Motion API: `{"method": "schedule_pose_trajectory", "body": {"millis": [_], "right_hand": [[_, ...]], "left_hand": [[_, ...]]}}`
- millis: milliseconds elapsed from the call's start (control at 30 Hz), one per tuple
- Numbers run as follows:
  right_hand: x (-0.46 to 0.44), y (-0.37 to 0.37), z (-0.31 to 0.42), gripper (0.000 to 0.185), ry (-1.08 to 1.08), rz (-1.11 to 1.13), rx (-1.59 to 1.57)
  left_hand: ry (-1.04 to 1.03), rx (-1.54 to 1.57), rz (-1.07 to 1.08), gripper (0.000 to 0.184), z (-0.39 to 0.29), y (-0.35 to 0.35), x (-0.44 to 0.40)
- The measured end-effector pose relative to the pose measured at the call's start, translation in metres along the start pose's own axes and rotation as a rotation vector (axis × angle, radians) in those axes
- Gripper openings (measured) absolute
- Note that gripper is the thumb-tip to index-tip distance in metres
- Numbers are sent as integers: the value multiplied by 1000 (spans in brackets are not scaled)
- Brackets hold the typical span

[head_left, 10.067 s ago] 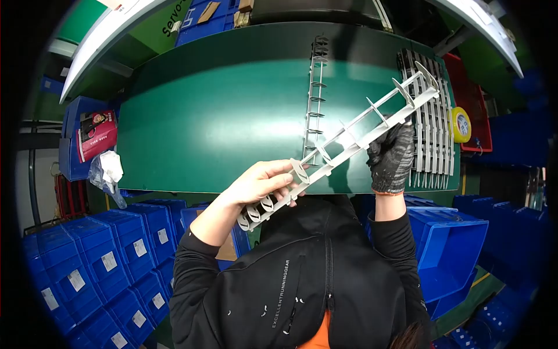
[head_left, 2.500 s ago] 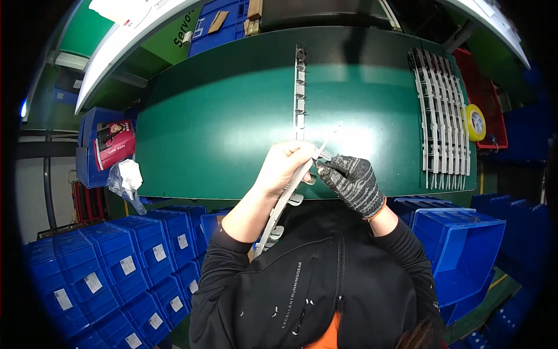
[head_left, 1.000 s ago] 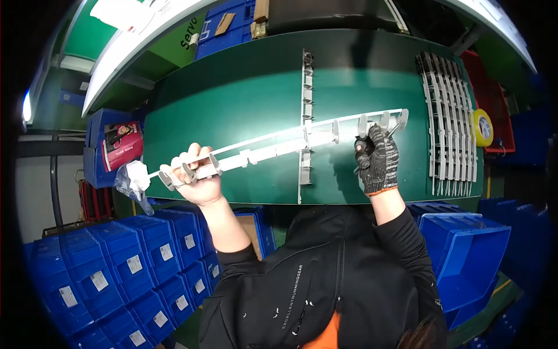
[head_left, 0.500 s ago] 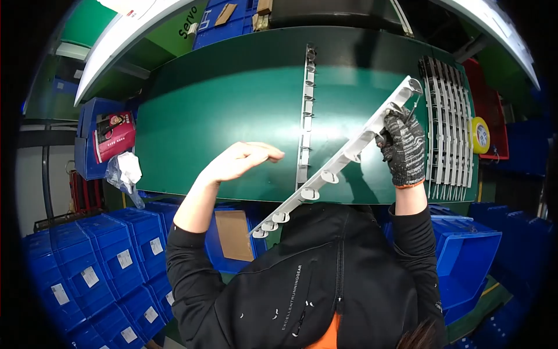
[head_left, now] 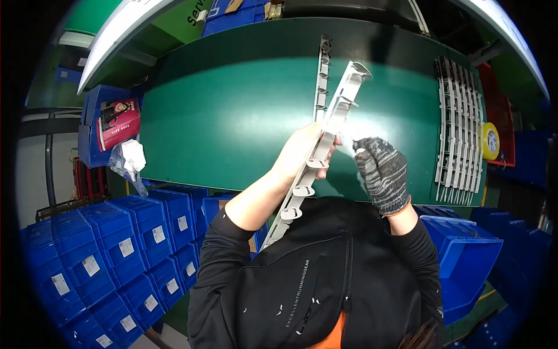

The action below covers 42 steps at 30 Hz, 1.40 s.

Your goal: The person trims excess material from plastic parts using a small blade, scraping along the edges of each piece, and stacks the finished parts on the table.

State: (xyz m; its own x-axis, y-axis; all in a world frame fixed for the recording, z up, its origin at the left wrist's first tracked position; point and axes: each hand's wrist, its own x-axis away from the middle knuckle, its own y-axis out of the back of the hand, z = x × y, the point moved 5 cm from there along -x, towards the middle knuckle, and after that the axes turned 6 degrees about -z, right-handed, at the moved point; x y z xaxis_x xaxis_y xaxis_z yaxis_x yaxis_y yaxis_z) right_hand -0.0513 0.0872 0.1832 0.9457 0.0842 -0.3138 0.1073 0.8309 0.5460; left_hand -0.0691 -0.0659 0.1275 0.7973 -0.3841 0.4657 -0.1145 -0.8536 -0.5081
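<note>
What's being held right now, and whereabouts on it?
The bare left hand grips the long metal strip around its middle; whether the gloved right hand holds anything cannot be told.

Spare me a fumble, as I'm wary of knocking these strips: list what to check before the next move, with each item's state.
1. Left hand gripping the held strip: ok, wrapped around its middle part.
2. Right hand gloved: ok.
3. Right fingertips free of any small part: cannot tell, glare there.
4. Held strip clear of the strip on the table: cannot tell, they overlap in this single view.
5. Held strip's lower end away from the jacket: cannot tell; it reaches the jacket in view, contact unclear.
6. Row of strips apart from both hands: ok, at the table's right side.
</note>
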Motion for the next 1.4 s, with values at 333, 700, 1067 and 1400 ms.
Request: {"method": "schedule_pose_trajectory", "body": {"millis": [333, 700, 1067, 1400], "right_hand": [[11, -17, 11, 17, 5, 109, 45], [9, 11, -1, 12, -37, -86, 33], [21, -2, 7, 13, 1, -30, 44], [22, 15, -9, 17, -138, -137, -165]], "left_hand": [[-92, -53, -135, 34, -10, -3, 9], [-27, -52, -69, 33, 1, -4, 8], [-56, -37, -106, 32, 0, -13, 10], [-20, -122, -120, 32, -2, -8, 12]]}}
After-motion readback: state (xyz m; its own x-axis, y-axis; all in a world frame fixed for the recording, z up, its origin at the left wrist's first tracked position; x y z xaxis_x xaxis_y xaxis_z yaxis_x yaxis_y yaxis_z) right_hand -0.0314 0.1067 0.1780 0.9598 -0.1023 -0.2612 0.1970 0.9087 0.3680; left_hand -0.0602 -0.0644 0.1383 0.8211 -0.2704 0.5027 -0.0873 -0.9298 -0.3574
